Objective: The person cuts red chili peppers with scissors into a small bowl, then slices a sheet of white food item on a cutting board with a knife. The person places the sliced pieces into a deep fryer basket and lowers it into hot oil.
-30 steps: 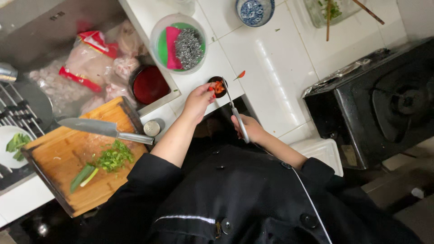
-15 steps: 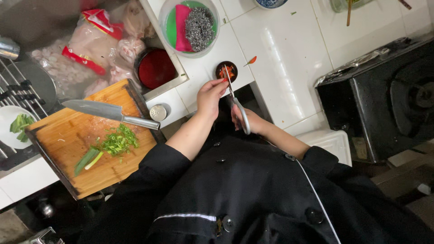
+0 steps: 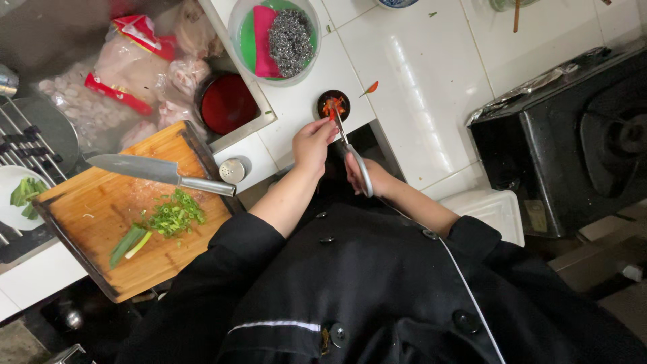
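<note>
Scissors (image 3: 354, 158) sit in our right hand (image 3: 367, 178), whose grip is closed through the handle loops, blades pointing up and away toward a small dark bowl (image 3: 334, 105). Our left hand (image 3: 313, 141) pinches a red chilli (image 3: 330, 114) at the blade tips, its grip narrow on the pod, so that cut pieces can drop straight into the bowl just beyond the fingers. Red slices already lie inside it. One stray chilli piece (image 3: 371, 87) rests on the white tiled surface (image 3: 418, 81), just right of the bowl.

Beyond the left grip stands a clear round tub (image 3: 237, 47) holding a steel scourer (image 3: 290, 40) and a pink cloth (image 3: 264, 39). Left of the same grip, well apart, lies a wooden cutting board (image 3: 101, 209) carrying chopped spring onion (image 3: 174, 217), two uncut green stalks (image 3: 128, 244) and a broad kitchen knife (image 3: 158, 172) laid flat with its handle toward us. A small metal lid (image 3: 232, 170) sits beside that handle. The sink behind the board holds bagged food (image 3: 128, 74) and a red bowl (image 3: 228, 104). A white plate of greens (image 3: 20, 195) shows at the far left. Right of the right grip, a black stove (image 3: 573, 141) lined with foil occupies the corner. Our black buttoned jacket (image 3: 377, 290) fills the foreground.
</note>
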